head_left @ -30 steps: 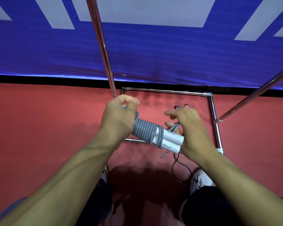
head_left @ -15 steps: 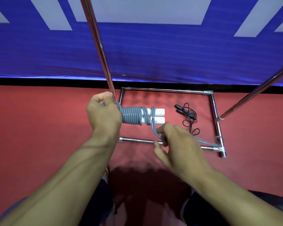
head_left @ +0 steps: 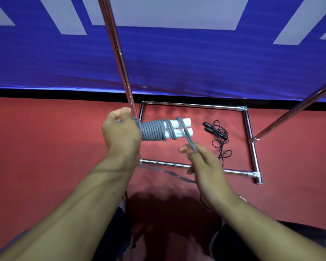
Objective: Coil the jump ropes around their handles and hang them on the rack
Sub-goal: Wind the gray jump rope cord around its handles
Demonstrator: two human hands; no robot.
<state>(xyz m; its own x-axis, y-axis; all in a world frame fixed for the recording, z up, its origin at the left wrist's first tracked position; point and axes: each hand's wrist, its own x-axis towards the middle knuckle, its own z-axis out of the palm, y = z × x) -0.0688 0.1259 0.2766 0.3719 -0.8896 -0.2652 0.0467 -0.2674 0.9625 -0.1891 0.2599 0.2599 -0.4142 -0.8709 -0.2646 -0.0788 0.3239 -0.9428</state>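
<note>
Above the rack's (head_left: 198, 105) floor frame, left hand (head_left: 121, 133) grips paired white handles (head_left: 181, 127) while right hand (head_left: 205, 164) pinches grey rope (head_left: 189, 141), best kept taut so turns lie snug

Handle ends (head_left: 179, 129) inside left hand (head_left: 121, 133); rack (head_left: 119, 53) uprights cut off above.

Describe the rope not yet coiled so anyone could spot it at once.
Find the chrome tube rack base forming a rectangle on the red floor. Inside it, near the right rail, lies a thin black jump rope in loose loops, unlike the thick grey rope wound round white handles.
</note>
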